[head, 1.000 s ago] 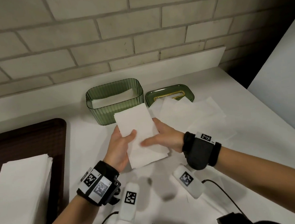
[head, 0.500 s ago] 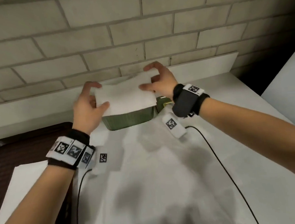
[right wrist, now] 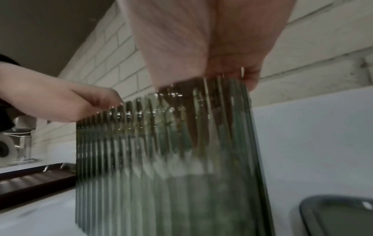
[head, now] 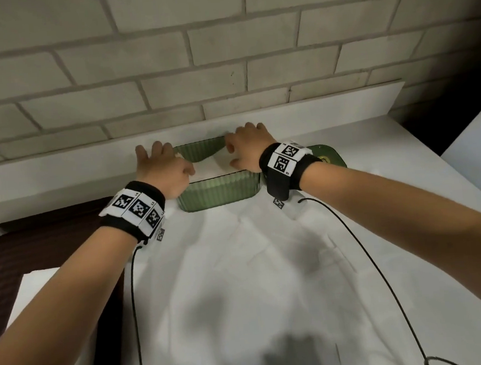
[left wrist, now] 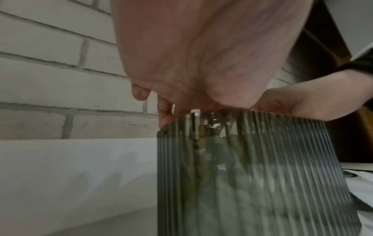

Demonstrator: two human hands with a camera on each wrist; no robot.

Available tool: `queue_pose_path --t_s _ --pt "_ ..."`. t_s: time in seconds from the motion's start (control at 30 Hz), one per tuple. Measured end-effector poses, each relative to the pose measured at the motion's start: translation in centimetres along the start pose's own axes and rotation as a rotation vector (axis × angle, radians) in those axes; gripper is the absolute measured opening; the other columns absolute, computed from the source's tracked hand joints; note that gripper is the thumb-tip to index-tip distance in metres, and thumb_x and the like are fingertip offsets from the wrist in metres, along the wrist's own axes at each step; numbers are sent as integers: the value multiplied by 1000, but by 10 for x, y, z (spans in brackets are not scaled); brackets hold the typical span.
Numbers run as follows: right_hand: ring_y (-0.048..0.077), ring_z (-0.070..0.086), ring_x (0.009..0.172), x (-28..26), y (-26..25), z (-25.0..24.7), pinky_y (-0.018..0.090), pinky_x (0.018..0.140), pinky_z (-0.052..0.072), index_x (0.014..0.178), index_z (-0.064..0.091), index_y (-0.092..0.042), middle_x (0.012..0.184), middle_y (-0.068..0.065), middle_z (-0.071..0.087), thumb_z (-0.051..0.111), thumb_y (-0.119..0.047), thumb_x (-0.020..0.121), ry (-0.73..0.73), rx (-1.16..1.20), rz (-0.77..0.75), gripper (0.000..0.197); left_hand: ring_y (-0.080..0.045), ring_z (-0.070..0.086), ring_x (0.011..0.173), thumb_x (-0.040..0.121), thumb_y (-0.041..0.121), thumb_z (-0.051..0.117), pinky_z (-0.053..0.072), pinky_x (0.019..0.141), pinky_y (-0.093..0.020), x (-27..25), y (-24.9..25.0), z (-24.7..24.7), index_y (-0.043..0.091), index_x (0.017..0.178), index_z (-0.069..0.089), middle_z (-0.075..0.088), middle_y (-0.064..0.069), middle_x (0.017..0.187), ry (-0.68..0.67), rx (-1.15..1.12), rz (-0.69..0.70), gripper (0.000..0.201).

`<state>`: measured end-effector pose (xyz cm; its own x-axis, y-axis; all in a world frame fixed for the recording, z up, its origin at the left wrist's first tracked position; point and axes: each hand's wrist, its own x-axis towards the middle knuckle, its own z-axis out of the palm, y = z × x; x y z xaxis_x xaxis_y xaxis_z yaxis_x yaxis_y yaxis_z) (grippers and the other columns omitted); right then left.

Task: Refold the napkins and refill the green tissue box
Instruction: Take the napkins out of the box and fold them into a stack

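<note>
While both hands (head: 165, 171) (head: 247, 150) reach into the box (head: 219, 189) at 12 o'clock, fingers press the napkin (head: 212, 165); grip cannot be told.

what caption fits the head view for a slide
Both hands, left hand and right hand, lower a folded white napkin into the ribbed green tissue box.

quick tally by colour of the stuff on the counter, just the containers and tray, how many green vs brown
green: 2, the ribbed tissue box and its lid lying to the right of it
dark brown: 1, the tray on the left
total: 3
</note>
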<state>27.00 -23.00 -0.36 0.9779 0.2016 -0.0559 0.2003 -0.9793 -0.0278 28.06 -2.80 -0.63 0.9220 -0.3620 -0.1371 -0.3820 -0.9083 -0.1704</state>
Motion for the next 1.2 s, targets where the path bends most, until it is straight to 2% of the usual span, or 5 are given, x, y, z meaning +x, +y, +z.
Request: queue_pose_path --t_s 0.3,0.57,0.8,1.03,1.2 --pt "25 47 107 -31 3 -18 51 107 19 65 58 -7 84 6 60 18 -76 88 -220 29 21 83 -33 42 121 99 39 13 -7 107 -72 -12 16 -8 15 67 60 54 -4 76 -86 21 -50 61" --pt "16 56 99 -146 69 -35 32 87 42 95 72 -23 104 -2 65 65 -46 86 7 291 49 26 -30 51 111 90 23 53 23 106 -58 -67 79 -9 17 87 66 64 -3 104 428 -247 193 15" --pt "10 51 106 -230 104 39 26 88 44 107 64 -32 110 -11 56 84 -40 65 -338 227 266 47 -27 52 108 92 39 57 45 82 -36 -130 196 23 8 119 55 53 -9 117 -184 -333 607 42" --pt "16 43 129 -252 102 60 28 100 38 138 47 -29 144 -11 43 76 -44 68 -377 55 191 78 -32 51 106 79 54 68 35 77 -36 -139 238 27 4 127 39 49 -13 119 -198 -137 521 75" --pt "25 58 111 -254 96 67 37 90 50 120 63 -25 127 0 61 59 -23 79 -288 55 190 42 -31 52 110 73 52 75 36 85 -39 -139 241 28 7 121 41 54 -9 115 -236 -227 392 74"
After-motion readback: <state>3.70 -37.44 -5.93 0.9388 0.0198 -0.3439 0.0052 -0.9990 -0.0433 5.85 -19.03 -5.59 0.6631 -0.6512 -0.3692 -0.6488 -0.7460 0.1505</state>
